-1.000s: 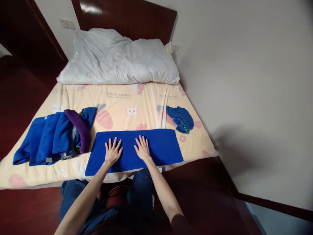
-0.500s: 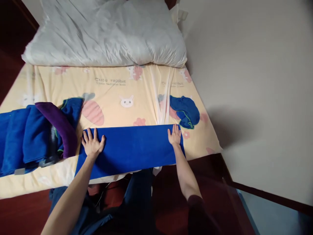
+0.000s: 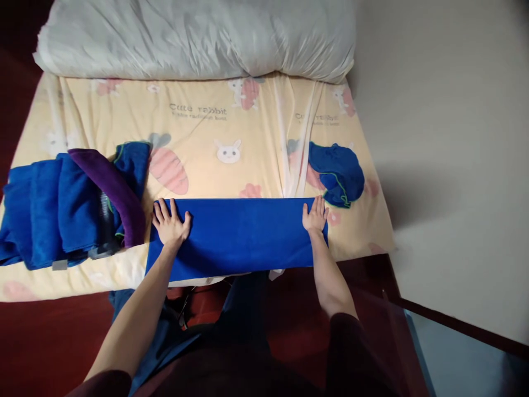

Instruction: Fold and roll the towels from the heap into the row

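A long blue cloth (image 3: 248, 234) lies flat along the near edge of the bed, its front corner hanging a little over. My left hand (image 3: 170, 223) rests palm down on its left end, fingers spread. At the right end, my right hand (image 3: 315, 216) also lies flat, fingertips by the cloth's far edge and thumb apart. Neither hand grips anything. Just beyond my right hand is a crumpled blue cloth (image 3: 349, 171) with green edging. Folded blue cloths (image 3: 76, 209) lie left of my left hand, with a purple cloth strip (image 3: 111, 184) across them.
The bed (image 3: 198, 160) has a yellow rabbit-print cover. A big white pillow or quilt (image 3: 198, 38) lies across its far part. A pale wall (image 3: 446, 138) stands on the right, and dark red floor (image 3: 45, 342) shows below.
The camera view has shifted, so the bed and cloths appear higher and farther right. Both hands stay flat at the two ends of the long blue cloth, which looks the same.
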Available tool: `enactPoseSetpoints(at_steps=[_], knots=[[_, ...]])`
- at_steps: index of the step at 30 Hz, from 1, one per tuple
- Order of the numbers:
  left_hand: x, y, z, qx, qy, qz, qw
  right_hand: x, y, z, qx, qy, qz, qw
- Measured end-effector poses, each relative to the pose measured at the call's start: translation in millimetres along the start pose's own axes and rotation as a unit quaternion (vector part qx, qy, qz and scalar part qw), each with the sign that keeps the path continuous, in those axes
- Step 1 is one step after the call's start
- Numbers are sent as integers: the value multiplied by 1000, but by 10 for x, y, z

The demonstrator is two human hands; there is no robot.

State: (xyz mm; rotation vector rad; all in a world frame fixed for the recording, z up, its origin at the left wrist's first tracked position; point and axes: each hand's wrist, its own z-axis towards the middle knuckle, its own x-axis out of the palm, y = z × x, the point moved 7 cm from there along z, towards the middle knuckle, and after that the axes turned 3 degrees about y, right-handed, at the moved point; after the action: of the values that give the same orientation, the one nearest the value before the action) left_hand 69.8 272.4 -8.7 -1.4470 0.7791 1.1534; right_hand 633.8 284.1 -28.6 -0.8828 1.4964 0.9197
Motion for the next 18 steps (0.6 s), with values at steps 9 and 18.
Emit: enactPoseSetpoints(at_steps=[9, 18], knots=[[-45, -32, 0, -4, 7, -9, 1000, -271, 1697, -1224, -183, -11, 99, 978], [-20, -399, -556, 163, 54, -36, 985, 70, 2810, -2310, -312, 118, 206, 920]])
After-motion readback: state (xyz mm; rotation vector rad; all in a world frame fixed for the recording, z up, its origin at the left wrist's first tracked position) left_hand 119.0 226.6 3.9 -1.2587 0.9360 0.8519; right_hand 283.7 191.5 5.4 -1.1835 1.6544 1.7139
